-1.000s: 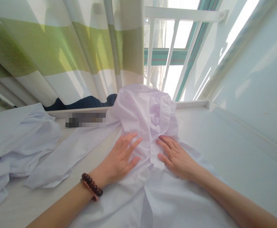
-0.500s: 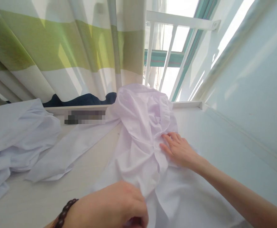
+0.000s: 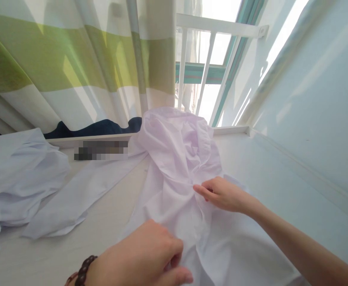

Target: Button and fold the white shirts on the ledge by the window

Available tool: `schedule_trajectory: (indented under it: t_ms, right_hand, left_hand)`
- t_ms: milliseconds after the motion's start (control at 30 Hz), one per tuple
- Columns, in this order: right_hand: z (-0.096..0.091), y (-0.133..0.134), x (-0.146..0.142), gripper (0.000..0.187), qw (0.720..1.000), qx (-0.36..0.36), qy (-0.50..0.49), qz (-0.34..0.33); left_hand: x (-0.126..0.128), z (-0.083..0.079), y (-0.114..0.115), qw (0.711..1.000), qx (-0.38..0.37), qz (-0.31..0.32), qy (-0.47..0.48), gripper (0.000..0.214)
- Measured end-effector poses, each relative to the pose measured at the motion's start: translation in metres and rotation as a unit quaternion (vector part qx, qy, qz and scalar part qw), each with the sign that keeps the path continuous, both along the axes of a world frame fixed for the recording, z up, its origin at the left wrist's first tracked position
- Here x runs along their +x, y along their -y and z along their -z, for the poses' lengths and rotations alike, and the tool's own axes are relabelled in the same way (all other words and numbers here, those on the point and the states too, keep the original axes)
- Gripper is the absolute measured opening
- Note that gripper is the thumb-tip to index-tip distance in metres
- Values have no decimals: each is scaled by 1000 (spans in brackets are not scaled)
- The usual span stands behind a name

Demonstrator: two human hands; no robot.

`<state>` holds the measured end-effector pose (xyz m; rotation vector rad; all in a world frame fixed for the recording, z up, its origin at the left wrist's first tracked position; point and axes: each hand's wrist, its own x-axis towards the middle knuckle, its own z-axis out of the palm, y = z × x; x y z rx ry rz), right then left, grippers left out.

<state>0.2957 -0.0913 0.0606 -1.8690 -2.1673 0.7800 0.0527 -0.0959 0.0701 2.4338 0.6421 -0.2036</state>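
Observation:
A white garment (image 3: 176, 159) lies bunched up on a white table (image 3: 108, 206), its far end heaped against the window ledge. My left hand (image 3: 144, 258), with a dark bead bracelet (image 3: 82, 272) on the wrist, is closed on the fabric near the bottom edge of the view. My right hand (image 3: 221, 194) pinches a fold of the same garment at its middle, fingers curled together. A long sleeve (image 3: 81, 194) of the garment trails off to the left across the table.
Another heap of white cloth (image 3: 18, 178) lies at the left. A striped green and white curtain (image 3: 72, 63) hangs behind, with a dark cloth (image 3: 93, 129) under it. A white window rail (image 3: 209, 59) stands behind the garment; a pale wall (image 3: 319, 111) closes the right side.
My left hand pulled back toward me from lying flat and closed on the fabric. My right hand went from flat on the cloth to pinching a fold.

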Motion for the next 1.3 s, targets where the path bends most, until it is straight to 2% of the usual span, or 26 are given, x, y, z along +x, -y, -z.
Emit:
schedule_trajectory:
  t_ms: [167, 300, 400, 567, 733, 867, 967, 1033, 1100, 1200, 1300]
  right_hand:
    - [-12, 33, -13, 60, 991, -66, 14, -117]
    - [-3, 50, -25, 40, 984, -59, 30, -166]
    - [8, 54, -32, 23, 980, -26, 49, -189]
    - [12, 58, -38, 44, 976, -60, 30, -205]
    - [9, 67, -46, 22, 972, -31, 73, -220]
    - [-3, 73, -54, 27, 971, -120, -34, -205]
    - [-7, 69, -60, 39, 954, -164, -151, -202]
    - [-6, 62, -60, 43, 943, -167, -213, -194]
    - [-4, 52, -56, 40, 947, -157, -227, -166]
    - [-3, 32, -39, 30, 984, -67, -131, -96]
    - [-3, 2, -18, 35, 997, 64, -34, -14]
  left_hand:
    - [2, 18, -13, 997, -43, -61, 25, 24]
    - [0, 26, -25, 983, -130, -127, 21, 27]
    - [-2, 29, -24, 973, -168, -153, 32, 22]
    - [-3, 29, -19, 967, -169, -184, 57, 33]
    - [-5, 29, -25, 953, -211, -212, 44, 34]
    - [-8, 28, -30, 941, -270, -203, 36, 29]
    - [-11, 26, -31, 941, -282, -183, 40, 28]
    - [-15, 24, -32, 952, -243, -171, 72, 25]
    - [-18, 22, -33, 962, -142, -194, 132, 22]
    - [-17, 18, -38, 950, 45, -228, 210, 19]
    - [-2, 12, -49, 942, 171, -180, 225, 19]
